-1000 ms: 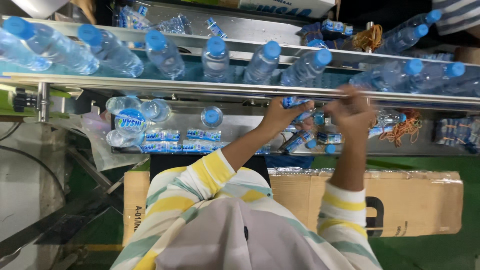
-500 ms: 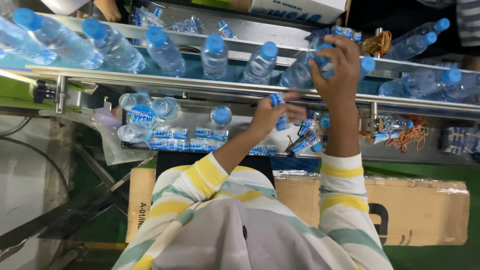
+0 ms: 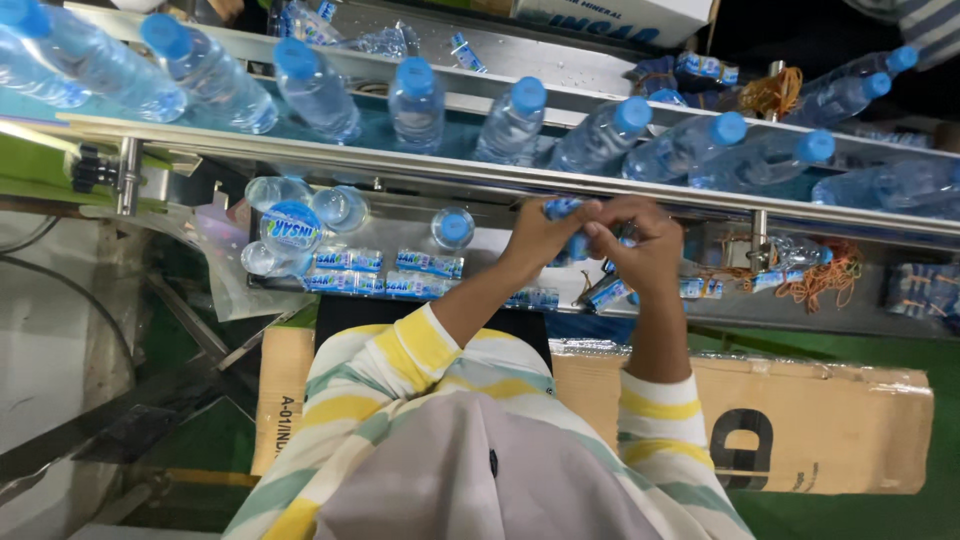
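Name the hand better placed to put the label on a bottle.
Likely left: the left hand pinches the blue label just below the rail, under the nearest bottle; the right hand sits lower.

bottles [image 3: 515, 118] on conveyor [image 3: 420, 165] | hands [image 3: 600, 240] before it | carton [image 3: 830, 430] below

The person wears a long-sleeved knitted top [image 3: 420, 400] with broad horizontal stripes of yellow, pale green and white, its cuffs pushed back from the wrists. A plain lilac-grey cloth head covering [image 3: 480, 470] fills the lower middle of the view. Both hands [image 3: 590, 235] are bare, without gloves.
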